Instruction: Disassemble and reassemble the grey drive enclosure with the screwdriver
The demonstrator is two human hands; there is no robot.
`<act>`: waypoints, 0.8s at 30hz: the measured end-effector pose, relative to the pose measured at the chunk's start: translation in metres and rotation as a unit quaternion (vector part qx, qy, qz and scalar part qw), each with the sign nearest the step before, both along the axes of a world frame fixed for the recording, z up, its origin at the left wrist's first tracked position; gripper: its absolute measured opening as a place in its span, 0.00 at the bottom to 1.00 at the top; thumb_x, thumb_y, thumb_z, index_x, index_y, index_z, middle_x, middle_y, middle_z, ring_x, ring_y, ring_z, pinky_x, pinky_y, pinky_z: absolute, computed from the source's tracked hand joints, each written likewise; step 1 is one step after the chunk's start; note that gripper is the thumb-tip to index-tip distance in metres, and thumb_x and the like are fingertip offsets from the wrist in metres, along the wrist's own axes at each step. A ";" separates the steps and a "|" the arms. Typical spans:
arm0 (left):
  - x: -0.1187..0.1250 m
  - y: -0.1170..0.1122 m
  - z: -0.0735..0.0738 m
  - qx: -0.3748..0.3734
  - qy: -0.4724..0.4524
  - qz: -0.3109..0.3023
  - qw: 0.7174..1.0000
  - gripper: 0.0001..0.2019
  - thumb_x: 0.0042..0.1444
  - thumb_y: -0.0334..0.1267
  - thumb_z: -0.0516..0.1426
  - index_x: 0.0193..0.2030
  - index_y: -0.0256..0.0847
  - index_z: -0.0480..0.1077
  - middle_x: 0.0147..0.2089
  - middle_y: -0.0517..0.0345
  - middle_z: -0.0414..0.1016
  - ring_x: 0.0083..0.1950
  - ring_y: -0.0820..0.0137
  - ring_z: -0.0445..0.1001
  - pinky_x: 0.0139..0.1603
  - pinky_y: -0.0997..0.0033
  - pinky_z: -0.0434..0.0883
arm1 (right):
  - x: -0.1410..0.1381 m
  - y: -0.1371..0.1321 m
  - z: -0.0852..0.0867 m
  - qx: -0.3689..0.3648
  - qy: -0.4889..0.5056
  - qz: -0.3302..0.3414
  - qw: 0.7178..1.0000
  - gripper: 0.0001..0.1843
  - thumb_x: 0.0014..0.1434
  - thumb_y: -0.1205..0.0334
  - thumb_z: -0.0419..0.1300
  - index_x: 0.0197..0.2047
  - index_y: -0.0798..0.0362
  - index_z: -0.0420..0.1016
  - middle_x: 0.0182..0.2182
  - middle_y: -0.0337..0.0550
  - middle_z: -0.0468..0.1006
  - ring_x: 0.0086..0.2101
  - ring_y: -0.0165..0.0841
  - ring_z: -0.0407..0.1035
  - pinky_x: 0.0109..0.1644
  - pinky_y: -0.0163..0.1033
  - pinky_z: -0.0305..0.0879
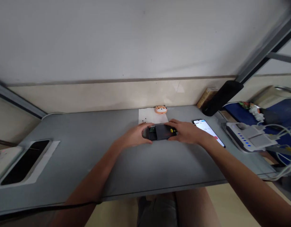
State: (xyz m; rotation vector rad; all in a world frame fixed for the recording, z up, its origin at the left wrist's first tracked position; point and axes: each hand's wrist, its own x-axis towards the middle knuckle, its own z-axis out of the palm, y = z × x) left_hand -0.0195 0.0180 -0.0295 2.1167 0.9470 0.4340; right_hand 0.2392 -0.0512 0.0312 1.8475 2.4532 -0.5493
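A small dark electronic device (162, 131) with a green circuit board showing at its left end and a yellow button near its right end lies on the grey table (93, 148). My left hand (135, 136) grips its left end with curled fingers. My right hand (187, 132) wraps around its right end. Just behind the device lies a white sheet of paper (147, 116) with a few tiny dark specks on it. An orange animal-shaped figurine (161, 109) sits at the sheet's far edge.
A lit smartphone (208, 130) lies right of my right hand. Further right sits a white unit with blue lights (245, 138) and cables (286, 148). A black cylinder (222, 97) leans by the wall. A rectangular slot (24, 162) opens in the table's left end.
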 end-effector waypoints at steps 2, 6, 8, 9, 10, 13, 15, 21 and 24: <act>0.002 -0.002 -0.003 0.029 0.009 -0.015 0.999 0.40 0.47 0.40 0.72 0.68 0.54 0.68 0.56 0.55 0.76 0.50 0.58 0.77 0.47 0.63 0.74 | -0.005 0.003 -0.003 0.009 0.009 0.012 1.000 0.36 0.60 0.53 0.66 0.70 0.47 0.67 0.61 0.52 0.74 0.49 0.50 0.77 0.46 0.46 0.70; 0.004 -0.001 -0.008 0.061 0.016 -0.024 0.998 0.44 0.46 0.41 0.74 0.70 0.53 0.64 0.57 0.52 0.78 0.51 0.55 0.79 0.48 0.61 0.75 | -0.018 0.013 -0.007 -0.005 0.075 0.032 0.997 0.33 0.59 0.56 0.67 0.67 0.47 0.70 0.59 0.51 0.76 0.48 0.47 0.77 0.48 0.46 0.70; 0.005 -0.001 -0.010 0.076 0.007 -0.025 0.997 0.45 0.46 0.40 0.74 0.71 0.51 0.65 0.54 0.52 0.80 0.51 0.54 0.80 0.48 0.60 0.76 | -0.022 0.018 -0.005 -0.003 0.154 0.053 0.987 0.24 0.60 0.57 0.66 0.60 0.47 0.76 0.55 0.48 0.79 0.47 0.43 0.77 0.50 0.45 0.70; 0.005 -0.001 -0.011 0.083 0.003 -0.026 0.996 0.44 0.45 0.40 0.74 0.70 0.51 0.65 0.53 0.52 0.80 0.51 0.53 0.80 0.48 0.60 0.76 | -0.023 0.021 -0.003 0.020 0.206 0.058 0.977 0.19 0.61 0.57 0.64 0.55 0.48 0.79 0.52 0.47 0.81 0.47 0.41 0.77 0.50 0.44 0.70; 0.005 -0.001 -0.011 0.090 0.000 -0.026 0.996 0.43 0.45 0.39 0.74 0.69 0.50 0.66 0.54 0.52 0.80 0.51 0.53 0.80 0.49 0.59 0.76 | -0.023 0.024 -0.001 0.062 0.263 0.051 0.961 0.13 0.63 0.57 0.63 0.50 0.48 0.80 0.48 0.46 0.82 0.46 0.39 0.77 0.51 0.43 0.70; 0.007 -0.004 -0.010 0.104 0.006 -0.019 0.994 0.37 0.48 0.42 0.73 0.66 0.50 0.69 0.59 0.51 0.79 0.54 0.54 0.80 0.53 0.56 0.77 | -0.021 0.035 0.003 0.250 0.441 -0.065 0.859 0.15 0.67 0.49 0.57 0.39 0.49 0.78 0.39 0.43 0.82 0.41 0.35 0.76 0.47 0.41 0.70; 0.008 -0.006 -0.009 0.119 0.013 -0.017 0.993 0.33 0.52 0.45 0.71 0.64 0.51 0.70 0.61 0.51 0.78 0.56 0.54 0.80 0.56 0.55 0.76 | -0.018 0.043 0.000 0.327 0.523 -0.178 0.767 0.23 0.68 0.40 0.53 0.36 0.49 0.75 0.32 0.41 0.78 0.34 0.32 0.73 0.40 0.39 0.68; 0.008 -0.006 -0.011 0.205 0.056 -0.036 0.976 0.28 0.59 0.52 0.64 0.63 0.43 0.71 0.58 0.46 0.80 0.57 0.53 0.80 0.59 0.51 0.76 | -0.019 0.064 -0.044 0.193 0.590 -0.332 0.711 0.38 0.54 0.20 0.52 0.29 0.50 0.72 0.17 0.35 0.63 0.19 0.28 0.57 0.23 0.37 0.54; 0.007 -0.004 -0.014 0.243 0.066 -0.052 0.966 0.24 0.64 0.53 0.58 0.61 0.42 0.73 0.53 0.47 0.83 0.52 0.55 0.82 0.58 0.52 0.77 | -0.023 0.069 -0.062 0.136 0.592 -0.303 0.734 0.40 0.47 0.17 0.55 0.33 0.49 0.74 0.20 0.36 0.68 0.20 0.29 0.59 0.25 0.38 0.57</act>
